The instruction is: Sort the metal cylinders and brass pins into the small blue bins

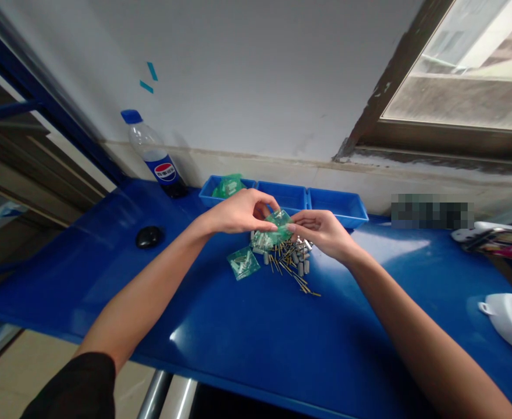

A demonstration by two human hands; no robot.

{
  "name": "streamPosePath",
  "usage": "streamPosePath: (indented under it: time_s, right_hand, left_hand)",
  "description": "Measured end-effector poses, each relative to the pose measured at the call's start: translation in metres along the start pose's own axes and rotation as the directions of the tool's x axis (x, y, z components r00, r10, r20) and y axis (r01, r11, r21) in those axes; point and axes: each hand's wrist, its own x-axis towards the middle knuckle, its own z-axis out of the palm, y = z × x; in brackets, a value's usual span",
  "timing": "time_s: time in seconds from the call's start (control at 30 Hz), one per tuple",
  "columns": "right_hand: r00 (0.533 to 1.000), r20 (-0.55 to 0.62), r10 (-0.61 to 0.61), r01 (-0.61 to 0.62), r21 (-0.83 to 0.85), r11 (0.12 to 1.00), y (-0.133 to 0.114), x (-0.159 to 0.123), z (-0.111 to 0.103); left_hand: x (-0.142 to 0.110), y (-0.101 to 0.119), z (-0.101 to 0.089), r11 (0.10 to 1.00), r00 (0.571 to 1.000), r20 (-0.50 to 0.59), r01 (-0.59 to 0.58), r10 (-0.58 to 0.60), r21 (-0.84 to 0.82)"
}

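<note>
Between my two hands is a small green plastic bag (281, 219), raised over a pile of loose parts. My left hand (248, 210) pinches the bag's left side, thumb against fingers. On its right side, my right hand (319, 228) grips the edge with thumb and fingertips. Under the hands lie brass-coloured pins (287, 262) and short grey metal cylinders (303, 266), heaped together. Another green bag (243, 263) with pale parts inside lies flat left of the heap. More bagged parts (262, 240) show just below my left hand, partly covered.
Three joined blue bins (337, 214) stand along the wall; the left one holds a green bag (230, 185). A cola bottle (160, 157) and a black mouse (148, 237) are at left. At right are a phone (500, 240) and a white device (511, 320).
</note>
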Motion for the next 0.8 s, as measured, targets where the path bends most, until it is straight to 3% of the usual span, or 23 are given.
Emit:
streamPosePath:
  time_s: [0.13, 0.53, 0.67, 0.8]
  right_hand:
    - [1.0, 0.013, 0.003, -0.003, 0.018, 1.0, 0.001, 0.001, 0.002]
    - [1.0, -0.003, -0.003, 0.003, -0.031, 1.0, 0.0, 0.001, 0.002]
    - [0.997, -0.072, 0.009, -0.012, -0.043, 0.999, -0.001, 0.001, -0.001]
    - [0.995, -0.097, 0.019, -0.022, -0.032, 0.999, 0.0, 0.001, -0.003]
  left_hand:
    - [-0.001, 0.001, -0.002, 1.0, 1.0, 0.017, -0.011, 0.01, 0.011]
    - [-0.006, 0.013, -0.008, 0.994, 0.998, -0.062, -0.006, 0.013, 0.11]
    - [-0.009, 0.01, -0.019, 0.963, 0.975, -0.219, 0.016, 0.044, 0.268]
    - [-0.009, -0.006, -0.035, 0.832, 0.869, -0.482, 0.185, 0.11, 0.523]
